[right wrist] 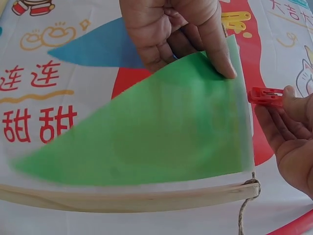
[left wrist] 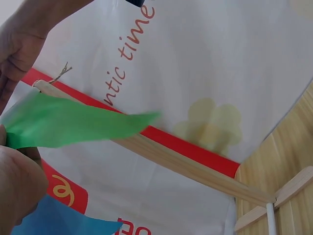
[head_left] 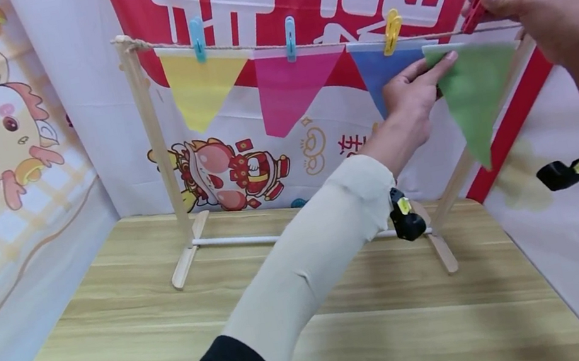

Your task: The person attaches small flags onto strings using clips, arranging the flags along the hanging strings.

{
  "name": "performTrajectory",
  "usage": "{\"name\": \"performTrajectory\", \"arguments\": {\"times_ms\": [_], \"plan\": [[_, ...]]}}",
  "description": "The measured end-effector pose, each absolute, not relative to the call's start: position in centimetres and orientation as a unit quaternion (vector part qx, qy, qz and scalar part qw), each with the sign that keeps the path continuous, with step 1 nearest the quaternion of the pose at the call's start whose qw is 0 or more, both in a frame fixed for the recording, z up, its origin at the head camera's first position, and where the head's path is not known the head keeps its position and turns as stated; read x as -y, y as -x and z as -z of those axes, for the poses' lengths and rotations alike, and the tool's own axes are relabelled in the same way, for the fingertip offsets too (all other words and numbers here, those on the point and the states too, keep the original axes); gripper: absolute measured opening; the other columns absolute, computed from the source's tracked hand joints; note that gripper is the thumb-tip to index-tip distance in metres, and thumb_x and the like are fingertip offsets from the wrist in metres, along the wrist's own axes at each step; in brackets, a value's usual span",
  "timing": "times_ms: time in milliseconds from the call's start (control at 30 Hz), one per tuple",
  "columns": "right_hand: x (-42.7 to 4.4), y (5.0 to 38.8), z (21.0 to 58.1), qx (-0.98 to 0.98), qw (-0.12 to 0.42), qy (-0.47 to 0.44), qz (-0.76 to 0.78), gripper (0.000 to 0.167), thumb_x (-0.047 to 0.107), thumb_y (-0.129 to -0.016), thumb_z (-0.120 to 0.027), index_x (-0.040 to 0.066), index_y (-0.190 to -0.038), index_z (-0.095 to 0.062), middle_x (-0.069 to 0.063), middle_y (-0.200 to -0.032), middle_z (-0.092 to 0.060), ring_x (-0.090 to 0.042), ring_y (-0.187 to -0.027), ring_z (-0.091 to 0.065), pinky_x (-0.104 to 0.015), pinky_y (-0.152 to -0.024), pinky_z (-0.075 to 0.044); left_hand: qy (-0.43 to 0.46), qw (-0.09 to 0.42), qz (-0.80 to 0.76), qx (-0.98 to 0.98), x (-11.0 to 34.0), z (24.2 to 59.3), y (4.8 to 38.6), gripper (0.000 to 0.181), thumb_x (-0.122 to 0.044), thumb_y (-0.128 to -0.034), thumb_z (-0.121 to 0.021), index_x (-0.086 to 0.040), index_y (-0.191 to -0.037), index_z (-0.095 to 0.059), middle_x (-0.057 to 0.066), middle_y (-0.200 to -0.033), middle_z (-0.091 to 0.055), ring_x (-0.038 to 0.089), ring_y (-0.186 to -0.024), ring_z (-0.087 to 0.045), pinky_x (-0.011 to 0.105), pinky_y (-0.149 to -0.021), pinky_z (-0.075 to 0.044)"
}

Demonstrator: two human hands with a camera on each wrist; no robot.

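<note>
My left hand [head_left: 414, 99] pinches a green pennant [head_left: 478, 91] by its upper left corner, thumb in front, just below the twine [head_left: 244, 46]. The pennant's white top edge lies along the string, and its point hangs down. Between thumb and fingers, my right hand [head_left: 553, 2] holds a red clothespin [head_left: 475, 10]. In the right wrist view, that red clothespin [right wrist: 266, 96] has its tip close to the top edge of the green pennant [right wrist: 181, 127]; whether they touch I cannot tell. Beside my left hand hangs a blue pennant [head_left: 366, 62] under a yellow clothespin [head_left: 392, 32].
A yellow pennant [head_left: 201, 83] and a pink pennant [head_left: 296, 80] hang further left from light blue clothespins. The twine is tied to a wooden stand [head_left: 159, 145] with a white crossbar [head_left: 236, 240], standing on a wood-grain table [head_left: 180, 352]. Printed cloths rise behind.
</note>
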State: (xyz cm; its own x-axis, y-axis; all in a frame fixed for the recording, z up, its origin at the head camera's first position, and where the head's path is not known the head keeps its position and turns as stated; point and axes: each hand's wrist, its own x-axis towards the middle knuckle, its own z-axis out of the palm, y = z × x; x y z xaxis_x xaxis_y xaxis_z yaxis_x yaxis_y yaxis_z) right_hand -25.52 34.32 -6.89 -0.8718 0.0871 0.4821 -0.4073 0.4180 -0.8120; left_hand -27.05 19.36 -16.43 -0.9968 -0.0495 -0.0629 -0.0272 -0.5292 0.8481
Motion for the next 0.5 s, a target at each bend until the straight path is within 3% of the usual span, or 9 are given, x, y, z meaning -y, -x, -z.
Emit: {"name": "performTrajectory", "arguments": {"times_ms": [267,500], "plan": [[-34.74,25.62,6.94,0.782,0.247,-0.111,-0.561,0.046,0.032,-0.099,-0.079,0.014,-0.140,-0.080,0.009,-0.137,-0.081,-0.003,-0.120,-0.072,-0.025,-0.130,-0.039,-0.040,-0.006,0.877,0.480,-19.54,16.48,27.55,0.017,-0.024,-0.0931,-0.096,-0.017,-0.108,-0.092,-0.003,-0.101,-0.087,0.018,-0.092,-0.084,0.041,-0.110,-0.065],[-35.00,25.81,6.90,0.780,0.256,-0.111,-0.560,0.047,0.033,-0.098,-0.079,0.010,-0.138,-0.080,0.012,-0.128,-0.083,-0.003,-0.121,-0.072,-0.029,-0.133,-0.038,-0.046,-0.008,0.877,0.478,-19.87,16.58,27.78,0.016,-0.023,-0.0925,-0.096,-0.016,-0.106,-0.092,-0.002,-0.101,-0.088,0.021,-0.094,-0.085,0.042,-0.107,-0.067]]}}
